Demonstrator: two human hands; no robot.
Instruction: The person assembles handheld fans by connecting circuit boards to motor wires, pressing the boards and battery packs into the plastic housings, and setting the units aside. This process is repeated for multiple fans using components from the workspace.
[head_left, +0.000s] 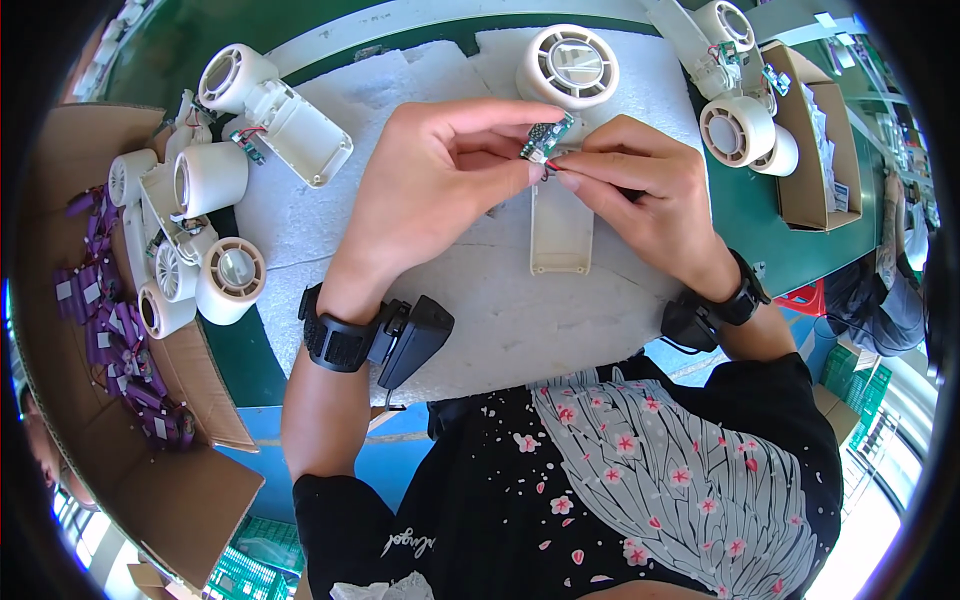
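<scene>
Between the fingertips of my left hand [440,180] is a small green circuit board [546,138], held up over the work mat. My right hand [645,190] pinches thin red and black wires [551,168] at the board's lower edge. Below and behind the hands lies a white handheld fan housing, its round fan head [568,66] at the far side and its open hollow handle [562,238] toward me. The handle's upper part is hidden by my fingers. Black straps with box-shaped devices sit on both wrists.
A white foam mat [450,300] covers the green table. More fan housings [215,180] are piled at left, others [738,130] at right. A cardboard box [190,500] at left holds purple battery packs [110,330]. A smaller carton [845,180] stands at right; another person [890,290] is beyond it.
</scene>
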